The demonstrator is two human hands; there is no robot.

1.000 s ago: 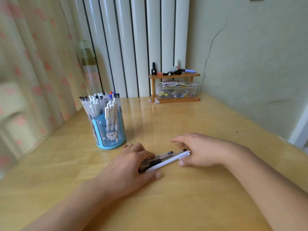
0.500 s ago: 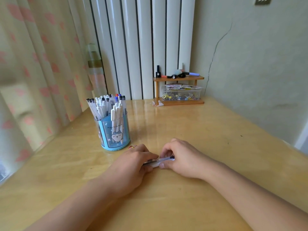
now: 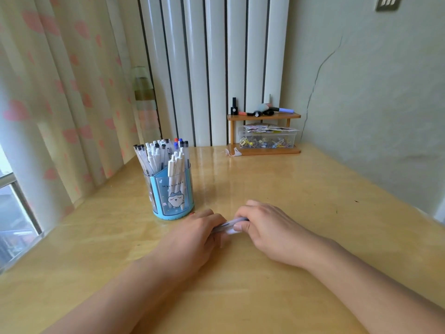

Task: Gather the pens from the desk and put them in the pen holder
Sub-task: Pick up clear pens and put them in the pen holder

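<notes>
Nearest us, our two forearms reach in over the near edge of the desk [image 3: 313, 189] and meet about midway across it. Our left hand [image 3: 192, 233] and right hand [image 3: 267, 227] both have their fingers curled round a small bundle of pens [image 3: 228, 227], one hand at each end, so only a short blurred stretch of white and clear barrel shows between them. How many pens are in the bundle we cannot tell.

We judge these pens to be light, stiff and smooth-sided: easy to lift, but inclined to slide past one another or roll if the grip slackens. Taking them round the middle of the barrels with one hand, all ends level, should keep them together better than pinching the tips.

Just beyond our left hand, toward the left edge of the desk, stands the blue pen holder [image 3: 172, 197], upright and already crowded with pens. We expect the free slots to be narrow, so the bundle may need feeding in a few at a time.

At the far edge sits a small wooden shelf [image 3: 263, 116] with a clear box under it.
</notes>
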